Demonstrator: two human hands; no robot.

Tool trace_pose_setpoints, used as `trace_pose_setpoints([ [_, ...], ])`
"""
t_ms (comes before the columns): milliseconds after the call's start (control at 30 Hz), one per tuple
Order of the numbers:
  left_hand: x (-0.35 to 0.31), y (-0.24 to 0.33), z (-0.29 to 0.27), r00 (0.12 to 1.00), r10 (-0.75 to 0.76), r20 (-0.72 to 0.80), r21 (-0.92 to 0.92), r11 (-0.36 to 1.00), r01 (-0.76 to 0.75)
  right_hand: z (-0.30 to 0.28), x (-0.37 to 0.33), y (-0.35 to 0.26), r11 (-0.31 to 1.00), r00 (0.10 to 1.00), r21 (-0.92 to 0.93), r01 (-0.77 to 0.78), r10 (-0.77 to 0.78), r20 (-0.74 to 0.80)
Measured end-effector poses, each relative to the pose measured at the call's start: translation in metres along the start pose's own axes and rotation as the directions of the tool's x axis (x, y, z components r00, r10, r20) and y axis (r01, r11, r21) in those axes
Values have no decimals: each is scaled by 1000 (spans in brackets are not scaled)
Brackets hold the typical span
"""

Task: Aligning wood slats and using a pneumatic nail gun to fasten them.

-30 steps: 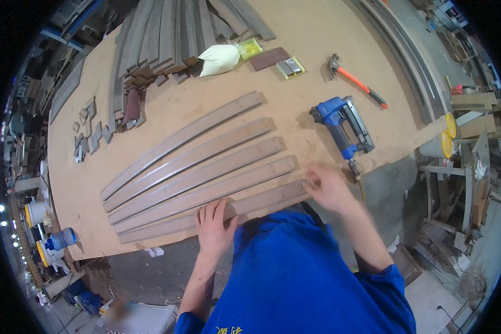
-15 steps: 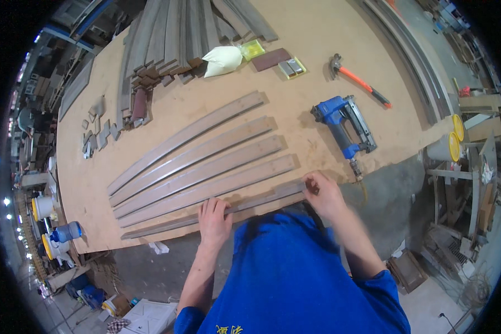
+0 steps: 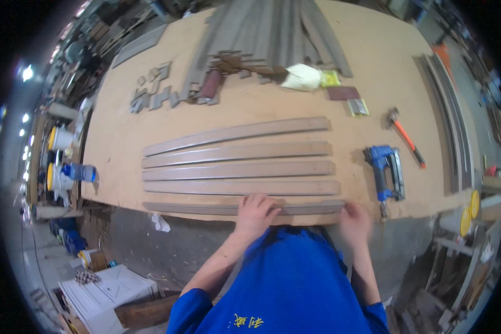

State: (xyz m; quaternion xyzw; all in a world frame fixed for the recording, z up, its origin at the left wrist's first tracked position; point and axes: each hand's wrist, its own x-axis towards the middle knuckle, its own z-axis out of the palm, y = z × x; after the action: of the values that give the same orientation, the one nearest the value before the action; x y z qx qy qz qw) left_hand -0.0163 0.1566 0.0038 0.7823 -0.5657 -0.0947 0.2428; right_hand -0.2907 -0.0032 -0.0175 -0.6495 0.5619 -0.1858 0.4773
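Note:
A narrow grey-brown wooden strip (image 3: 206, 210) lies along the near edge of the table, close to my body. My left hand (image 3: 255, 214) grips it near its middle, fingers over the top. At its right end is my right hand (image 3: 355, 222), smeared by motion, so its fingers cannot be made out clearly. Beyond the strip, several flat wooden slats (image 3: 239, 169) lie in a row, roughly parallel, with small gaps between them. To the right rests a blue nail gun (image 3: 385, 172) with a hose fitting at its lower end.
An orange-handled hammer (image 3: 408, 137) lies beyond the nail gun. At the back are a large stack of wooden slats (image 3: 256, 33), a white bag (image 3: 302, 77), a dark red sanding sheet (image 3: 343, 93) and scattered offcuts (image 3: 157, 92). Long strips (image 3: 448, 111) line the right side.
My view has turned, so the table and slats now appear level. My right hand is blurred at the strip's end, while my left hand stays on the strip.

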Motion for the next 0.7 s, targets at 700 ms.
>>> trace_pose_setpoints([
  [700,-128,-272,-131,509,-712,-483,-22,591,807,14,13,5,996,999,-79,45,-47,-18],
])
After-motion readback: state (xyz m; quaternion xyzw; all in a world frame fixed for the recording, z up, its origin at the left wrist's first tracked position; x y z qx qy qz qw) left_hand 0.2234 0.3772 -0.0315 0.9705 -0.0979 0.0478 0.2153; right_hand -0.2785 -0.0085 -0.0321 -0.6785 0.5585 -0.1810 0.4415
